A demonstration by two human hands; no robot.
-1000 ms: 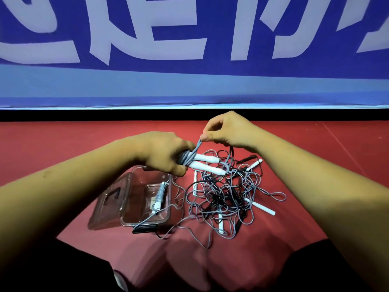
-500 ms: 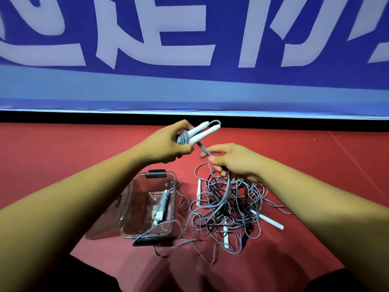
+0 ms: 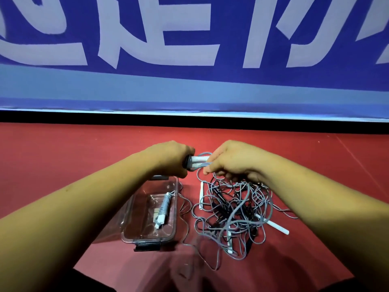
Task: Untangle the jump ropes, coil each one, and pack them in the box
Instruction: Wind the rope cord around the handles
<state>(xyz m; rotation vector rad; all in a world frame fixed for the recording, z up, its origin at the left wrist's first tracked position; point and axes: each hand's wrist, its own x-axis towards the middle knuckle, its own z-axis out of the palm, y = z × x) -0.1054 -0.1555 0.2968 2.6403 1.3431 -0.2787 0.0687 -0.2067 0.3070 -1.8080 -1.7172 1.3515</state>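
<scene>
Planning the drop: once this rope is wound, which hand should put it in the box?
Left, probably. The left hand grips the white handles next to the clear box; the right hand only pinches grey cord over the tangle.

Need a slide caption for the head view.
Left hand grips white handles, right hand pinches grey rope, above tangle beside clear box.

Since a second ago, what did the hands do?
The right hand dipped to the tangled pile, then came back up, bringing the grey cord to the white handles that the left hand still grips. The clear box and its coiled rope stayed put.
</scene>
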